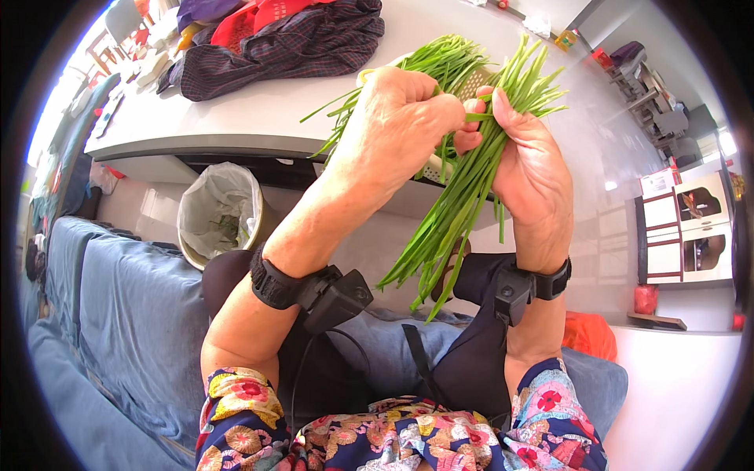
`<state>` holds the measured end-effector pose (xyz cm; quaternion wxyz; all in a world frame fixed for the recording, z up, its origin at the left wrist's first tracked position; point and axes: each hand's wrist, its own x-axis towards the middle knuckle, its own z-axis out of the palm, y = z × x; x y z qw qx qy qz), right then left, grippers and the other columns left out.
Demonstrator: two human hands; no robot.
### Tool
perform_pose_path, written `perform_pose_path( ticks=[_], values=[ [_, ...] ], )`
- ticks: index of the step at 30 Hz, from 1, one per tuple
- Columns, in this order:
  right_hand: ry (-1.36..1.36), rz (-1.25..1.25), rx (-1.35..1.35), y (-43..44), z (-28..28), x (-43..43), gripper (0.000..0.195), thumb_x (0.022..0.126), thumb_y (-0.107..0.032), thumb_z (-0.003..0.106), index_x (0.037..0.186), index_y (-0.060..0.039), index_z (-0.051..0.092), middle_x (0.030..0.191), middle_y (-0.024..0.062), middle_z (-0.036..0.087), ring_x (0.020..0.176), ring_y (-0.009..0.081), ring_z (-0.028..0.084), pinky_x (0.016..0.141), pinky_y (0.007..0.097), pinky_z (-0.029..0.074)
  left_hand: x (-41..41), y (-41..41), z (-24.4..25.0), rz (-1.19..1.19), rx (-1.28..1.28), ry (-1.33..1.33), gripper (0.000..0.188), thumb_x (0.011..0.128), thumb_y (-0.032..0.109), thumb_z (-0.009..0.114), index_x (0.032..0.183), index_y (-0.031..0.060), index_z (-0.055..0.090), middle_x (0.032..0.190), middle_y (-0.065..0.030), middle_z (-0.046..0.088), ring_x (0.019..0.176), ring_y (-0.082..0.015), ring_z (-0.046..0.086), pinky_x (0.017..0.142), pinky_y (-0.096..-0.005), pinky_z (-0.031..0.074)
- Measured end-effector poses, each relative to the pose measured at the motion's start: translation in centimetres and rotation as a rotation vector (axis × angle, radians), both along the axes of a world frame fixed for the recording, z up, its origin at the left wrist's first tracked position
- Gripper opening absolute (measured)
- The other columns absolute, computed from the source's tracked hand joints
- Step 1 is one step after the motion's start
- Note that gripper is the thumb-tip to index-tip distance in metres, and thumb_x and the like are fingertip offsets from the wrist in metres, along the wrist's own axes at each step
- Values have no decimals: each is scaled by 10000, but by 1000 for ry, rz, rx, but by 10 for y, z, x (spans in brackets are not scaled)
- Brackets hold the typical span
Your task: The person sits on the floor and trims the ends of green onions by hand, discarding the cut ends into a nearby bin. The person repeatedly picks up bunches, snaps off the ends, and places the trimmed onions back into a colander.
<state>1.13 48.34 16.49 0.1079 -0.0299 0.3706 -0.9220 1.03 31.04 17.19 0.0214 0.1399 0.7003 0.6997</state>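
My right hand [524,147] is closed around a bunch of long flat green leaves that look like garlic chives [456,203]. Their paler ends fan out above the thumb, and the long tips hang down towards my lap. Close beside it, my left hand [412,115] has its fingers curled in, pinching a green blade that crosses the bunch. What else those fingers may cover is hidden. Behind both hands, more chives [442,59] lie in a pale perforated plastic basket [474,83] at the table's edge, some hanging over its left side.
Dark checked cloth [283,53] and red fabric [247,23] lie on the white table [247,112]. Below its front edge stands a lined waste bin [221,206] with green scraps. A blue-covered sofa [135,312] is to the left. Straps with black devices [336,297] circle both wrists.
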Motion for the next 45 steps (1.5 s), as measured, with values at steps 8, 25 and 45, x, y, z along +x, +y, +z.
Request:
perform_pose_path(
  ticks=[8,25,45],
  values=[
    [10,-12,-58,-11,-4,0,158,940,-112,587,940,44,559,873,117,585,731,220,544,664,331,493,2,-1,-1,-35,224,-74,153,781,86,576,646,15,570,612,21,478,478,-4,332,417,-180,216],
    [-7,147,-223,0,0,-5,135,905,-89,625,938,23,559,859,122,562,776,210,514,688,330,464,-29,-121,-8,286,-128,-34,148,760,114,617,665,2,601,597,1,513,467,-46,394,421,-216,303],
    [-121,262,-284,23,5,-9,227,970,-99,520,1141,50,504,901,85,488,908,198,469,858,402,450,-32,-323,-230,643,-1096,-420,188,793,95,517,728,-54,612,630,-201,634,553,-321,657,532,-446,526]
  ],
)
